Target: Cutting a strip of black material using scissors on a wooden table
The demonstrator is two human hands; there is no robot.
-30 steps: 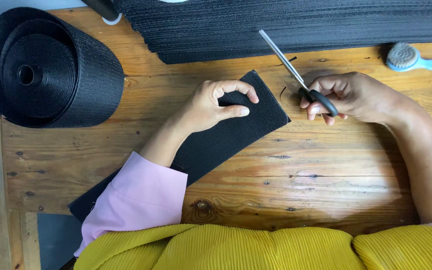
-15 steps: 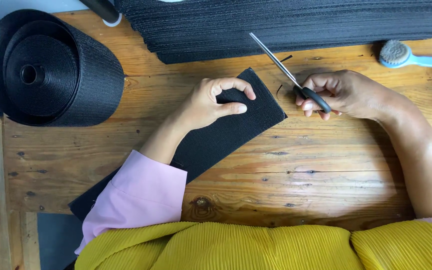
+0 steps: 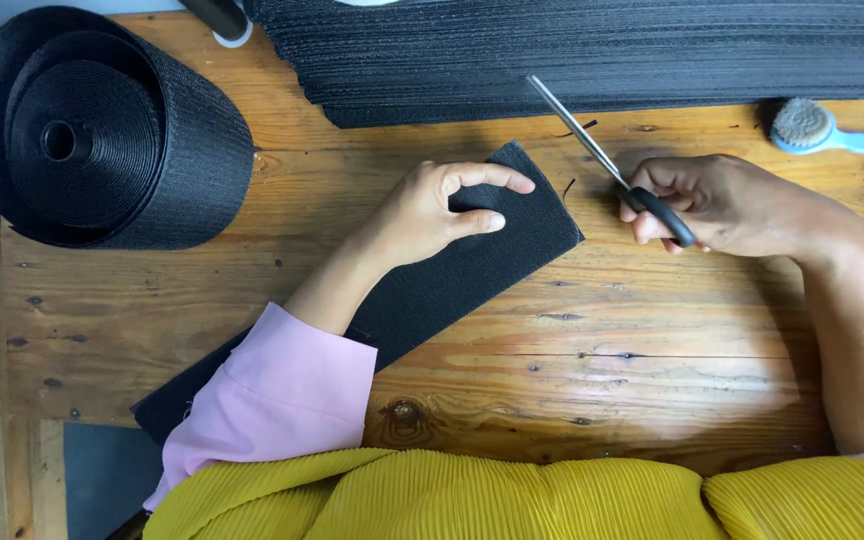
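While on strip [image 3: 512, 250], left hand [image 3: 422, 215] (flat).

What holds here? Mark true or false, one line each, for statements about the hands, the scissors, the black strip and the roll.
1. The left hand rests on the black strip. True.
2. The right hand holds a brush. False: it holds scissors; the brush lies apart.
3. The scissors are cutting into the strip. False: the blades are clear of it.
4. The black roll lies on the wooden table, on the left-hand side. True.
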